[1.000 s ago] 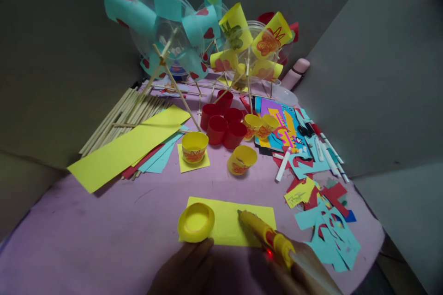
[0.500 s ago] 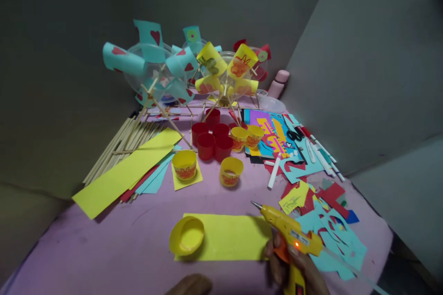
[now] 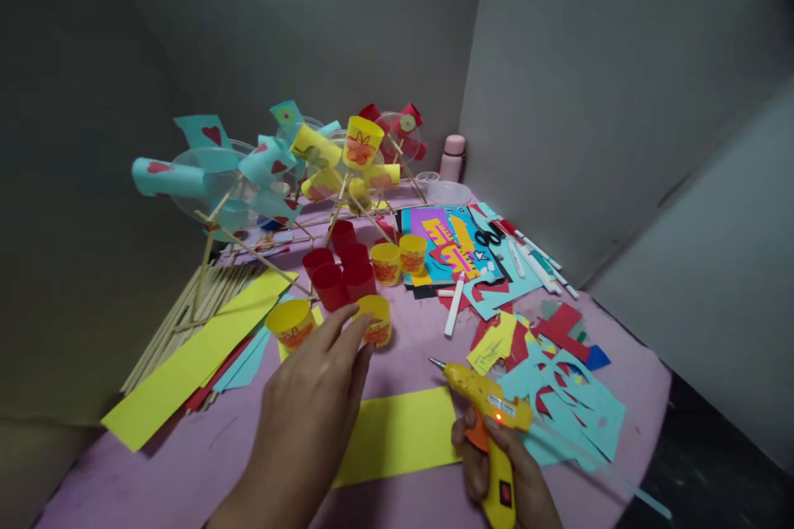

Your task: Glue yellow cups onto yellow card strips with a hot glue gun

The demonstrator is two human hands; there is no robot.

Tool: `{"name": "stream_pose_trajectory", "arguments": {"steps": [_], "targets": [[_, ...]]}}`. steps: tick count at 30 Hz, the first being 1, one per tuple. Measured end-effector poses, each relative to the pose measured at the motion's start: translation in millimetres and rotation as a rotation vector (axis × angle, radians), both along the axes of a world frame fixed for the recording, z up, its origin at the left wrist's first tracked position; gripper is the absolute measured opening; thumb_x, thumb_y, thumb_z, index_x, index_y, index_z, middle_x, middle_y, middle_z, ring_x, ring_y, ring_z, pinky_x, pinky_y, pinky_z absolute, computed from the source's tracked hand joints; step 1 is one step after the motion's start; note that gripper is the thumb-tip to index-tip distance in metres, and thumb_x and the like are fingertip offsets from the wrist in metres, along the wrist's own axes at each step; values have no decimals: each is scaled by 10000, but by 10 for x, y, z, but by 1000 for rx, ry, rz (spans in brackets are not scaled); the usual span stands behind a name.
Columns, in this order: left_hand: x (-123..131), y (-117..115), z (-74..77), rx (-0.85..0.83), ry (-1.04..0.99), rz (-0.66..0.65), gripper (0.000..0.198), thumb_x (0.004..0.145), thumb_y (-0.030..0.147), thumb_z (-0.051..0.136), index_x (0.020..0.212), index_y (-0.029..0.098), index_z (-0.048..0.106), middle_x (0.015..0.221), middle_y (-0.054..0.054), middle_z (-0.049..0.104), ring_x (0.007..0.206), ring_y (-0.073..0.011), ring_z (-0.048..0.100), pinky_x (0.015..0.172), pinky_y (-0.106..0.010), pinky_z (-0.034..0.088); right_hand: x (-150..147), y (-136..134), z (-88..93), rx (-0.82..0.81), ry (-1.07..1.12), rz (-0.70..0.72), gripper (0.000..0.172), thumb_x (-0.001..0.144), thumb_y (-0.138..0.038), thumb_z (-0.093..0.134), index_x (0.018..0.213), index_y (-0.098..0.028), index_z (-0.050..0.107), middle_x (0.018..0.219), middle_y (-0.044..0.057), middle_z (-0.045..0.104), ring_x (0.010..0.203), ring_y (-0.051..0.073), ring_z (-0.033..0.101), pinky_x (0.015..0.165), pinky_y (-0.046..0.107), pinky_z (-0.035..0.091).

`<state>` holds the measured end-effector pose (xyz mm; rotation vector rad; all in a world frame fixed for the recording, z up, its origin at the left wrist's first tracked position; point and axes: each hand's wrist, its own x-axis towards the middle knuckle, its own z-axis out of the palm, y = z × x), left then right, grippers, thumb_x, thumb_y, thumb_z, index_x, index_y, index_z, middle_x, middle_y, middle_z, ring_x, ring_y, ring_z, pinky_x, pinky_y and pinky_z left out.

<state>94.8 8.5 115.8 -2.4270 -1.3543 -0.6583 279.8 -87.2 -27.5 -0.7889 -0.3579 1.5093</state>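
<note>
My left hand point(image 3: 319, 397) reaches out over the table, fingers apart, with its fingertips at the left side of a decorated yellow paper cup point(image 3: 380, 329); whether they touch it I cannot tell. In my right hand point(image 3: 480, 455) is a yellow hot glue gun point(image 3: 490, 397), its small light glowing and its nozzle pointing up and left. A clear glue stick point(image 3: 595, 463) sticks out of its back. Below the hands lies a yellow paper strip point(image 3: 403, 434), partly covered by my left arm. Another yellow cup point(image 3: 291, 324) stands left of my fingers, beside several red paper cups point(image 3: 331, 288).
Paper-cup wheels on stick frames point(image 3: 214, 173) stand at the back left. Wooden sticks point(image 3: 167, 331) and a long yellow strip point(image 3: 198, 364) lie left. Paper scraps point(image 3: 576, 413), a white marker point(image 3: 455, 306), and scissors point(image 3: 488, 237) lie right. A pink bottle point(image 3: 453, 159) stands behind.
My left hand has moved up and forward from the table's front edge to the decorated yellow cup. It now hides the plain yellow cup on the strip. The view has turned right.
</note>
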Motion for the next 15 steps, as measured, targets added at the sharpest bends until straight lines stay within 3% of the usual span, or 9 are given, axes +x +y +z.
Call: {"name": "stream_pose_trajectory", "arguments": {"steps": [5,9,12,15], "targets": [[256,231,-67,-308,182,161,314,882,98,468,1167,181,571,1210,-102,629,926,-246,665,682,-322,505,-38,38,4,7,56,14,305,747,-453,720,788,-164,630,712,38,715,313,47,513,307,141,375],[298,339,-127,-406,233,189,210,872,103,457,923,171,649,931,-82,706,796,-250,683,613,-305,469,-48,44,25,8,95,6,307,726,-449,741,766,-164,634,696,22,713,298,39,510,297,127,356],[281,300,-131,-417,237,186,247,890,120,430,768,181,636,767,-55,698,724,-233,679,582,-290,454,-37,33,44,-11,86,5,296,737,-438,734,771,-162,633,701,21,708,306,37,507,305,128,354],[164,116,-99,-387,208,158,253,917,126,392,863,185,632,891,-63,707,829,-221,677,652,-292,490,-21,10,53,-19,75,22,291,750,-439,721,779,-166,625,712,33,707,315,46,505,312,142,356]]}}
